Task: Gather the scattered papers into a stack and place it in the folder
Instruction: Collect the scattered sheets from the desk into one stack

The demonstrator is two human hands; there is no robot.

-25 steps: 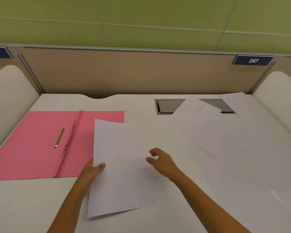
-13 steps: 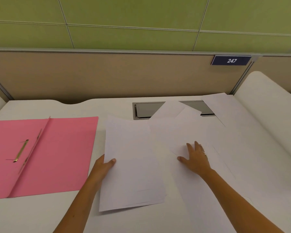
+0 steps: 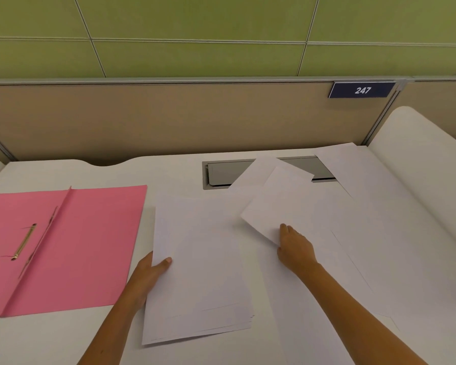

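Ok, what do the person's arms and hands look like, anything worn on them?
Both forearms are bare as far as the view reaches, with no sleeves, watch or gloves showing. The left hand and the right hand are bare too. No ring can be made out on the right hand in this picture; its fingers are partly hidden.

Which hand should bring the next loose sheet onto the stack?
Right. The right hand already grips a lifted loose sheet beside the stack, while the left hand is busy holding the stack's left edge.
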